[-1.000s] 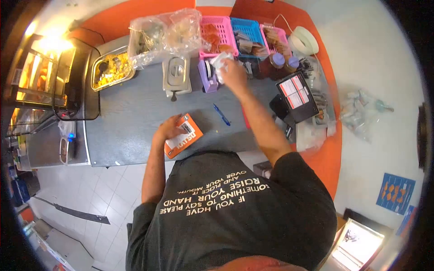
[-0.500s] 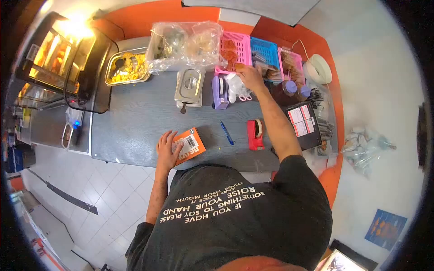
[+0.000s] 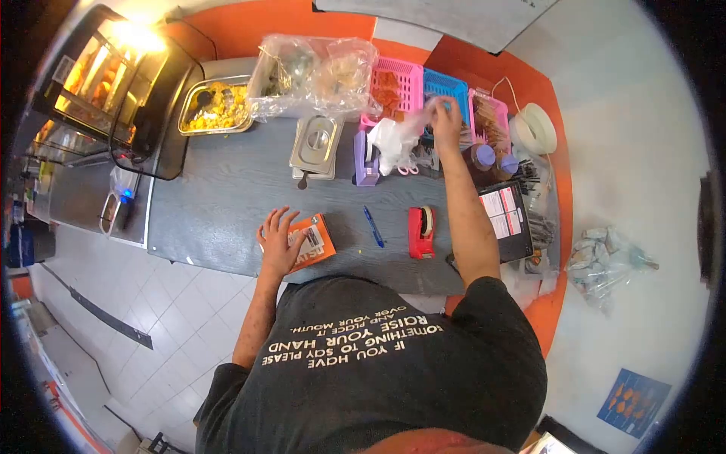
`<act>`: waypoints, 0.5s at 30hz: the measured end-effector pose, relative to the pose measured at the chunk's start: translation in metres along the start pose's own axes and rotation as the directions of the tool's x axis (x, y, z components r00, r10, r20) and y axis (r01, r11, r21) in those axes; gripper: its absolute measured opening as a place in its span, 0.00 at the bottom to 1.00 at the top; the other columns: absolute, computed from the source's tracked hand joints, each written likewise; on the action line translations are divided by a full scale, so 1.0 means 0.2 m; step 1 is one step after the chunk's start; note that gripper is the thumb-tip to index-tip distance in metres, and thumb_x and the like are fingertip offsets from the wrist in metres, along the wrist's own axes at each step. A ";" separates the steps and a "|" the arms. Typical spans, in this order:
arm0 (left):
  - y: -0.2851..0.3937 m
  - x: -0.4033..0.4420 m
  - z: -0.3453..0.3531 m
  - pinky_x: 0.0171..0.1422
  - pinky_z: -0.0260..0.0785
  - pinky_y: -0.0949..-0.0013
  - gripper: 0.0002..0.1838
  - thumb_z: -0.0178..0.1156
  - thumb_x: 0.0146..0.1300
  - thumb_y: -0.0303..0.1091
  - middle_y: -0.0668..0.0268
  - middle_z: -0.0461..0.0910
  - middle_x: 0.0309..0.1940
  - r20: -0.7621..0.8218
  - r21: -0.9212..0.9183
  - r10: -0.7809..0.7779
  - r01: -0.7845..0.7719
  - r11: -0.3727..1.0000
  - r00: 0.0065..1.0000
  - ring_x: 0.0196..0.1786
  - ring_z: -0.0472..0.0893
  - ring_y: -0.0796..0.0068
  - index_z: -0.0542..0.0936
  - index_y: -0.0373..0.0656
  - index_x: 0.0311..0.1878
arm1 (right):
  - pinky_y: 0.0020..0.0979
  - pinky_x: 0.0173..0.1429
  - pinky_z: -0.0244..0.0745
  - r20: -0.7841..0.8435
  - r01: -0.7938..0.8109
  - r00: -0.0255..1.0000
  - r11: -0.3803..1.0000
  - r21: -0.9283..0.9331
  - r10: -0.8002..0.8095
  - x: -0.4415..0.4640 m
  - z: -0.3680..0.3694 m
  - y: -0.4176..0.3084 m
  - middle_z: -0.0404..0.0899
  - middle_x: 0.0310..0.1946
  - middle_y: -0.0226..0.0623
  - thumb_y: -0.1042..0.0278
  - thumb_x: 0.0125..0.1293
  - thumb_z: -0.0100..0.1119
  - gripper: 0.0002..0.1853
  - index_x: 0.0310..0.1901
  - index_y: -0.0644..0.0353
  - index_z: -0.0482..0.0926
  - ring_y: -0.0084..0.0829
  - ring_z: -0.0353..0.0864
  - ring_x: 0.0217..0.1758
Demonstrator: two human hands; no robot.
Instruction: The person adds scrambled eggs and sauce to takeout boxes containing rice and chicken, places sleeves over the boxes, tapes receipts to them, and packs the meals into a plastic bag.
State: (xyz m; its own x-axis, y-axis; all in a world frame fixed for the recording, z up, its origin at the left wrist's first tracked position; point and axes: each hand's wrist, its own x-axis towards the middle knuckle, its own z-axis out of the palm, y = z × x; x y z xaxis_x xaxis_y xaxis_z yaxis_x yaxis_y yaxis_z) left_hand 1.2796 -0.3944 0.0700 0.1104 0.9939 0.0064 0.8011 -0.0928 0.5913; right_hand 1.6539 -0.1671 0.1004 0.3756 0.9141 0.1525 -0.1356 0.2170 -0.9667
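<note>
Left hand (image 3: 280, 245): at 9 o'clock in the view, palm down, fingers spread and slightly bent. Left forearm (image 3: 258, 321): directed between 12 and 1 o'clock. Right hand (image 3: 448, 125): at 1 o'clock, fingers bent and drawn together. Right forearm (image 3: 470, 216): extended farther forward, directed between 11 and 12 o'clock.

Beneath the left hand (image 3: 281, 246), the orange box (image 3: 322, 239) is partly hidden; behind the right hand (image 3: 447, 119), the blue basket (image 3: 445, 81).
</note>
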 end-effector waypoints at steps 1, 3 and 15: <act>0.00 0.00 0.00 0.69 0.39 0.41 0.25 0.59 0.61 0.51 0.66 0.64 0.65 -0.002 0.000 -0.002 0.002 1.000 1.000 0.71 0.55 0.61 0.72 0.55 0.59 | 0.22 0.23 0.62 -0.032 0.049 0.998 0.998 -0.030 -0.050 0.00 0.01 0.00 0.69 0.23 0.27 0.62 0.69 0.51 0.08 0.41 0.56 0.72 0.20 0.69 0.21; 0.00 -0.01 0.01 0.69 0.40 0.43 0.24 0.59 0.61 0.51 0.66 0.64 0.64 0.009 0.020 0.014 -0.014 1.000 1.000 0.71 0.56 0.61 0.73 0.54 0.59 | 0.22 0.20 0.57 -0.003 -0.104 0.995 0.990 0.091 0.105 -0.01 -0.01 -0.04 0.68 0.21 0.26 0.59 0.70 0.50 0.09 0.41 0.55 0.72 0.20 0.67 0.18; 0.11 0.02 -0.04 0.69 0.42 0.46 0.22 0.58 0.61 0.48 0.64 0.65 0.64 -0.005 0.004 0.090 -0.090 0.996 0.996 0.70 0.58 0.60 0.73 0.54 0.58 | 0.46 0.51 0.74 0.315 0.269 0.921 0.210 -0.940 0.230 -0.13 0.06 0.11 0.81 0.43 0.43 0.62 0.56 0.61 0.13 0.44 0.47 0.80 0.46 0.81 0.46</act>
State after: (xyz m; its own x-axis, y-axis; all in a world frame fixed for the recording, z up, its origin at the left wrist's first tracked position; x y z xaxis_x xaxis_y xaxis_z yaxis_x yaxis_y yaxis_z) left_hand 1.2923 -0.3912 0.0890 0.1790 0.9818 0.0638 0.7902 -0.1821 0.5851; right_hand 1.6311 -0.1817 0.0781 0.0262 0.9995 -0.0169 0.9344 -0.0305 -0.3550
